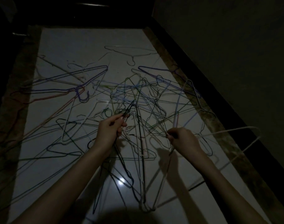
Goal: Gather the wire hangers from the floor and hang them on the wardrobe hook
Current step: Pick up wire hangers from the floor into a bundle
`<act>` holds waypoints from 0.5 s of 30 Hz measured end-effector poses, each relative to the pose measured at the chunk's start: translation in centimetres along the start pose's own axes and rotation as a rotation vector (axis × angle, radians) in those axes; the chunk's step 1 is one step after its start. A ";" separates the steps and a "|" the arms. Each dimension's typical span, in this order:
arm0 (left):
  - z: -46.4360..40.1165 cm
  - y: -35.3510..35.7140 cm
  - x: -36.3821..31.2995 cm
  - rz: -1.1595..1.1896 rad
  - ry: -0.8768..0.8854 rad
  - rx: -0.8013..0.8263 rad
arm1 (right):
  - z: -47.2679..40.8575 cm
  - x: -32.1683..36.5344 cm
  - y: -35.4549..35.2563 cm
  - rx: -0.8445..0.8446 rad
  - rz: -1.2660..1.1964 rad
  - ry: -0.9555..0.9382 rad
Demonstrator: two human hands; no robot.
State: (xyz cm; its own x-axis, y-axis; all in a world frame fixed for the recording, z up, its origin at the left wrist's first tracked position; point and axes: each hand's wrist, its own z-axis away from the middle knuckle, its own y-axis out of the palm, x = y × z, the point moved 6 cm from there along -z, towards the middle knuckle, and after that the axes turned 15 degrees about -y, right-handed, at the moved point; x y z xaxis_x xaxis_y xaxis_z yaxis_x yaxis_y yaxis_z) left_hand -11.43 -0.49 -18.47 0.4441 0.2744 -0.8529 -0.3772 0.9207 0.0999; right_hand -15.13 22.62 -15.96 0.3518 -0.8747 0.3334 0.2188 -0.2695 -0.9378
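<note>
Several thin wire hangers (138, 94) in blue, green, red, white and dark colours lie tangled across a pale tiled floor (70, 46). My left hand (109, 129) grips a bunch of dark hangers (130, 159) by their necks; their bodies hang down toward me. My right hand (183, 138) pinches a white hanger (231, 132) that sticks out to the right above the floor. The wardrobe hook is not in view.
A dark wall (226, 46) runs along the right, with a black skirting strip (194, 75) and a brownish border at its foot. Dark furniture (89, 12) closes the far end. A patterned dark edge (17, 94) lines the left. The room is dim.
</note>
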 end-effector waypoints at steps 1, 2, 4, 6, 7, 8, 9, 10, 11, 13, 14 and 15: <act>0.1 0.3 -0.2 -0.002 0.004 0.011 | 0.2 -0.3 -0.3 0.001 -0.037 0.006; 0.2 0.7 -0.4 -0.006 0.008 0.022 | 0.3 -0.3 -0.7 0.006 -0.070 -0.004; 0.4 1.1 -0.8 -0.014 0.018 0.036 | 0.1 0.0 -1.8 0.037 -0.106 -0.050; 0.6 1.4 -1.3 -0.014 0.027 0.043 | -0.4 0.9 -3.2 0.054 -0.225 -0.100; 0.7 1.5 -1.5 -0.014 0.029 0.042 | -0.8 1.5 -3.9 0.044 -0.305 -0.131; 0.8 1.6 -1.9 -0.016 0.029 0.041 | -1.3 2.2 -4.6 0.029 -0.364 -0.164; 0.8 1.7 -2.3 -0.015 0.028 0.042 | -1.9 2.9 -5.3 0.022 -0.392 -0.200; 0.9 1.8 -2.8 -0.005 0.026 0.050 | -2.6 3.8 -5.8 0.027 -0.405 -0.241; 0.9 1.9 -3.5 0.007 0.025 0.063 | -3.4 4.6 -6.1 0.037 -0.422 -0.281; 0.8 2.1 -5.0 0.023 0.018 0.101 | -5.3 6.4 -6.9 0.061 -0.466 -0.348; 0.8 2.1 -5.8 0.031 0.005 0.127 | -6.3 7.2 -7.3 0.070 -0.486 -0.374; 0.7 2.0 -6.4 0.047 -0.021 0.156 | -7.3 8.0 -7.6 0.077 -0.503 -0.397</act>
State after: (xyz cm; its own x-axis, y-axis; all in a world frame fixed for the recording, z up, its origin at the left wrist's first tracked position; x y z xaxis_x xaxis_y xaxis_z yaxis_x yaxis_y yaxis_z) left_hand -14.44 -0.20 -12.43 0.4460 0.3224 -0.8349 -0.2676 0.9382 0.2194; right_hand -20.62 14.77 -6.87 0.4955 -0.4298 0.7548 0.5044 -0.5650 -0.6529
